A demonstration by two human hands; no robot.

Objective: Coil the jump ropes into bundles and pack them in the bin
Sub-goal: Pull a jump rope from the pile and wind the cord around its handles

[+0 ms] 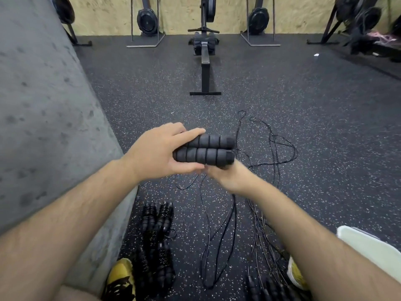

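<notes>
Holding two black ribbed foam jump-rope handles side by side, level, out in front at mid-frame. The left hand grips their left ends: fingers lie over the top handle, thumb under the bottom one, so it is a closed hold on both. The right hand sits under the right ends, touching the lower handle. Its fingers are hidden behind the handles, so I can't tell whether it grips or only supports.

A thin black rope cord lies in loose tangled loops on the dark speckled rubber floor, ahead of and below the hands. More strands run back between the forearms toward the feet. It isn't coiled.

Finished black coiled bundles lie on the floor beside the grey concrete wall, near the left yellow shoe. More black handles lie at the bottom edge, near the right yellow shoe.

The pale white plastic bin is at the lower right, partly behind the right forearm, with only its rim and a wall showing. Its contents are not visible.

A black rowing machine stands on the floor straight ahead, well apart from the ropes.
</notes>
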